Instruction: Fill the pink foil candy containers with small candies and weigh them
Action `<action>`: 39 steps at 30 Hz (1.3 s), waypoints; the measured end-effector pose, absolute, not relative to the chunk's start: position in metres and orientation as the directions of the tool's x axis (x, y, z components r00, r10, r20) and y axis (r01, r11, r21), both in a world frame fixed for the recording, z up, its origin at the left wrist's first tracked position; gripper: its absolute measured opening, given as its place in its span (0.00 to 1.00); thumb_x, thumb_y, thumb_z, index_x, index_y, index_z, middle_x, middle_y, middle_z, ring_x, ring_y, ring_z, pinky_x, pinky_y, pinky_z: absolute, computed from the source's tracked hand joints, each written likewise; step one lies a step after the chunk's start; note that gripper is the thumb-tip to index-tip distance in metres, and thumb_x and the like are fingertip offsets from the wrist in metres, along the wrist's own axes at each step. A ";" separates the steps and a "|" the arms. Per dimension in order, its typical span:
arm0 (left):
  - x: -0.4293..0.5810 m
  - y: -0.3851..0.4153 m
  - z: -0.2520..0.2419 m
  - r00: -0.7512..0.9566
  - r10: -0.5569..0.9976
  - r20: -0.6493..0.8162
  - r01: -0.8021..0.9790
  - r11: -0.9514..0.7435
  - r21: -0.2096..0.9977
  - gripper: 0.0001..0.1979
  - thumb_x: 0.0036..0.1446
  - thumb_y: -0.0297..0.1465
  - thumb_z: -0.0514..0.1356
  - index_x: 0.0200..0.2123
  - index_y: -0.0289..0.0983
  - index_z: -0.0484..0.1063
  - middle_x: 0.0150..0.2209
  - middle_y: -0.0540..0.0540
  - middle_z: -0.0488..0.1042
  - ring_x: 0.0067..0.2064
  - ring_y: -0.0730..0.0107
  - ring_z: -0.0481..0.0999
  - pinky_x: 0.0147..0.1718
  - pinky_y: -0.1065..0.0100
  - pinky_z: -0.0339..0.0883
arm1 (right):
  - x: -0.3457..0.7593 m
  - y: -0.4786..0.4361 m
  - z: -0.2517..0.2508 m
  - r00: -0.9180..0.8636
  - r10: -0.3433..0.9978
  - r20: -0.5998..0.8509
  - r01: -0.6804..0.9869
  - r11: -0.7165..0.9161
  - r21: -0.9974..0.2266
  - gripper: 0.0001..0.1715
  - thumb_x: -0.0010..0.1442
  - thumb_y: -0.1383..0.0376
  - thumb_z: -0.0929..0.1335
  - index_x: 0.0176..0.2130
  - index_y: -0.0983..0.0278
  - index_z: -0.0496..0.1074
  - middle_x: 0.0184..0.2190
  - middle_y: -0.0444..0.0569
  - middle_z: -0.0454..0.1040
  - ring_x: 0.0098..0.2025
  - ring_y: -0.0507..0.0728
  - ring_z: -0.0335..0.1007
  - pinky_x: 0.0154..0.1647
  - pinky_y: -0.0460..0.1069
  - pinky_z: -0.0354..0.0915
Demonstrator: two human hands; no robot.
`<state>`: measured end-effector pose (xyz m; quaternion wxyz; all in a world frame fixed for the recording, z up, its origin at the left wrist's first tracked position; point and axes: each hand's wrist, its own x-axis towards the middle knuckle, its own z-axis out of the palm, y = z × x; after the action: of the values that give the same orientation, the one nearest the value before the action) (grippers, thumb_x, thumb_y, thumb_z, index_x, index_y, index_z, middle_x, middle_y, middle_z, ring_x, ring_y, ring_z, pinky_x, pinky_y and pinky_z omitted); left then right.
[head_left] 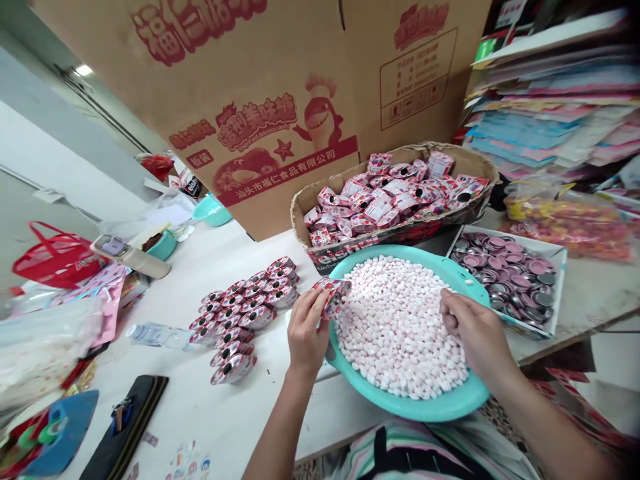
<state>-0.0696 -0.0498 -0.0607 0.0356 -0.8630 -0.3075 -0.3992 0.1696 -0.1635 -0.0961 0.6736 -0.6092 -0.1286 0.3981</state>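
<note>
- Left hand (307, 333) grasps a small red-and-pink packet (336, 297) in its fingers, tilted at the basin's left rim; its long axis cannot be told.
- Right hand (473, 333) is raised at the opposite rim, fingers curled in; whether they pinch anything, I cannot tell.
- Pale pink-white sweets (400, 327) fill the turquoise basin (425, 410) between the hands, to the right of the held packet; the basin juts past the worktop's (240, 413) front edge.
- Packets in rows (233, 370) stand nearer the left hand; a tray (560, 287) of metallic and pink discs (500, 267) sits nearer the right, by the front edge.
- Behind the basin, a cut-down carton (300, 230) brims with loose packets; its front shows a partial "eish".
- Toward the far edge, a large cardboard box (280, 80) reads "汕头市福仁食品有限公司"; above it, "delicious candy".
</note>
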 end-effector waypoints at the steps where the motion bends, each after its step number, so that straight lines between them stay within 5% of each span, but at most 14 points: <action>1: -0.070 -0.051 -0.060 0.482 0.506 0.715 0.562 -0.805 0.191 0.22 0.55 0.20 0.58 0.53 0.40 0.69 0.50 0.41 0.74 0.54 0.61 0.71 0.54 0.57 0.67 | 0.170 -0.164 -0.096 0.649 0.694 -0.311 -0.378 -0.061 -0.924 0.23 0.52 0.50 0.70 0.21 0.64 0.63 0.16 0.38 0.54 0.20 0.46 0.46 0.18 0.43 0.44; 12: -0.071 -0.050 -0.067 0.396 0.600 0.695 0.589 -0.747 0.308 0.20 0.55 0.22 0.58 0.51 0.40 0.71 0.48 0.43 0.75 0.51 0.62 0.73 0.53 0.58 0.67 | 0.168 -0.164 -0.094 0.657 0.680 -0.325 -0.406 -0.044 -0.913 0.22 0.50 0.52 0.72 0.21 0.64 0.64 0.16 0.38 0.55 0.19 0.46 0.47 0.17 0.43 0.44; 16: -0.079 -0.052 -0.069 0.122 0.825 0.552 0.547 -0.520 0.656 0.19 0.52 0.30 0.64 0.49 0.39 0.72 0.48 0.43 0.76 0.50 0.60 0.74 0.52 0.59 0.68 | 0.169 -0.164 -0.095 0.666 0.674 -0.320 -0.402 -0.037 -0.915 0.22 0.49 0.52 0.73 0.20 0.64 0.64 0.17 0.39 0.56 0.19 0.46 0.47 0.17 0.43 0.45; 20: -0.105 -0.051 -0.076 -0.190 0.952 0.240 0.290 -0.179 0.940 0.26 0.49 0.36 0.66 0.50 0.35 0.70 0.46 0.40 0.76 0.47 0.59 0.77 0.48 0.60 0.71 | 0.170 -0.166 -0.096 0.679 0.671 -0.299 -0.374 -0.036 -0.927 0.21 0.50 0.53 0.72 0.21 0.64 0.65 0.16 0.39 0.57 0.19 0.45 0.48 0.16 0.42 0.44; 26: -0.151 -0.060 -0.101 -0.324 0.933 0.156 0.258 -0.071 0.963 0.26 0.46 0.37 0.68 0.49 0.35 0.70 0.46 0.40 0.76 0.46 0.60 0.77 0.48 0.60 0.70 | 0.169 -0.167 -0.094 0.681 0.676 -0.282 -0.350 -0.038 -0.936 0.18 0.50 0.57 0.73 0.21 0.65 0.66 0.17 0.40 0.57 0.19 0.45 0.50 0.16 0.43 0.45; 33: -0.146 -0.064 -0.136 -0.219 0.968 0.124 0.197 -0.081 0.977 0.24 0.46 0.34 0.67 0.48 0.34 0.70 0.47 0.39 0.76 0.47 0.60 0.76 0.49 0.60 0.69 | 0.168 -0.167 -0.097 0.724 0.645 -0.245 -0.296 -0.030 -0.955 0.15 0.49 0.61 0.73 0.22 0.66 0.66 0.18 0.41 0.60 0.19 0.46 0.52 0.16 0.44 0.45; 39: -0.138 -0.065 -0.144 -0.109 0.985 0.132 0.355 -0.086 0.931 0.20 0.49 0.34 0.65 0.47 0.36 0.71 0.46 0.42 0.76 0.48 0.60 0.75 0.48 0.60 0.69 | 0.168 -0.167 -0.098 0.742 0.628 -0.234 -0.272 -0.037 -0.962 0.16 0.49 0.61 0.73 0.21 0.66 0.65 0.18 0.40 0.59 0.18 0.46 0.52 0.16 0.44 0.44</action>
<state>-0.1379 -0.0647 -0.1444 -0.3409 -0.5738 -0.5839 -0.4623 0.1679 -0.1666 -0.0984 0.6798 -0.6394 -0.1392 0.3311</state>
